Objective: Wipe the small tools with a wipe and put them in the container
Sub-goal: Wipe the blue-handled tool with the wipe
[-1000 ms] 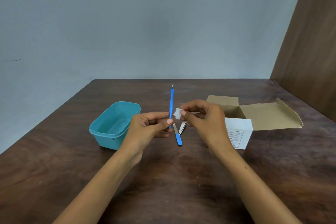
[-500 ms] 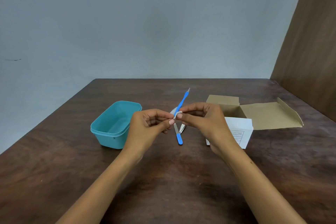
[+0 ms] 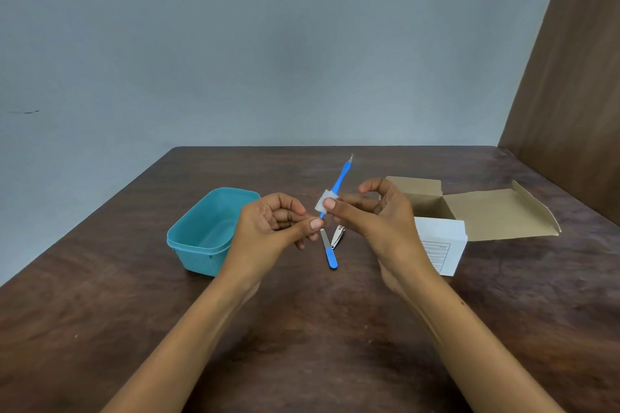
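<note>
My left hand (image 3: 273, 225) pinches the lower end of a thin blue-handled tool (image 3: 340, 181), which tilts up and to the right with its metal tip in the air. My right hand (image 3: 375, 214) pinches a small white wipe (image 3: 323, 202) wrapped round the tool's handle just above my left fingers. Below my hands, a blue-handled nail file (image 3: 328, 251) and a metal nail clipper (image 3: 338, 235) lie on the table. The teal container (image 3: 201, 238) stands open to the left of my left hand, with nothing visible inside.
An open cardboard box (image 3: 479, 211) with a white labelled side sits right of my right hand, its flap spread out to the right. The dark wooden table (image 3: 302, 329) ends at a grey wall behind; a brown panel rises at far right.
The blue tool tilted from upright to leaning right. My right hand brought the wipe onto the handle and closed it round the tool.
</note>
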Available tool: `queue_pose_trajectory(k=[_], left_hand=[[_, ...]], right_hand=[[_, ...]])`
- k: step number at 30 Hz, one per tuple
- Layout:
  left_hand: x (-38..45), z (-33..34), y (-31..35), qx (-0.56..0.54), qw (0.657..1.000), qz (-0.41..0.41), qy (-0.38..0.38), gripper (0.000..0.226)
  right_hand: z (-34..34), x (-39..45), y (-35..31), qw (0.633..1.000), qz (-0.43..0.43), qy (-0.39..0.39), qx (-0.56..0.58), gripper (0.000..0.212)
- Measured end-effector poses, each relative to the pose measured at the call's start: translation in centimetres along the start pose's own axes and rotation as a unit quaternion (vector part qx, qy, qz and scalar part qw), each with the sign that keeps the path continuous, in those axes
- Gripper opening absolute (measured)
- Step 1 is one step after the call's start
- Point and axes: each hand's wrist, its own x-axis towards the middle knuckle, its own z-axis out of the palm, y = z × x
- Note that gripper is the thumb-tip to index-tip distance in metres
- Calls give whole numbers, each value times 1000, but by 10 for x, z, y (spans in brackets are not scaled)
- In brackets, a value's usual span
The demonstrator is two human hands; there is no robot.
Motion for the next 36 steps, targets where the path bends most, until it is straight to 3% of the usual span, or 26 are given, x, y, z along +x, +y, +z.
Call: queue_pose_trajectory(k=[4, 13, 19, 23, 31, 36], left_hand=[[0, -1, -2, 39, 999, 12, -3, 22], [-1, -1, 0, 64, 997, 32, 4, 30], [-1, -1, -1, 95, 995, 33, 10, 28], [-1, -1, 0, 72, 997, 23, 1, 23], [-1, -1, -6, 56, 995, -32, -70, 16], [-1, -4, -6, 46, 994, -44, -84, 13]], right_hand=[[0, -1, 1, 996, 26, -38, -70, 42], [-2, 2, -3, 999, -14, 43, 5, 50], [3, -2, 5, 995, 13, -4, -100, 49], [-1, 1, -2, 998, -23, 44, -35, 49], [-1, 2, 1, 997, -18, 51, -49, 48], [-1, 1, 4, 995, 9, 5, -95, 50]])
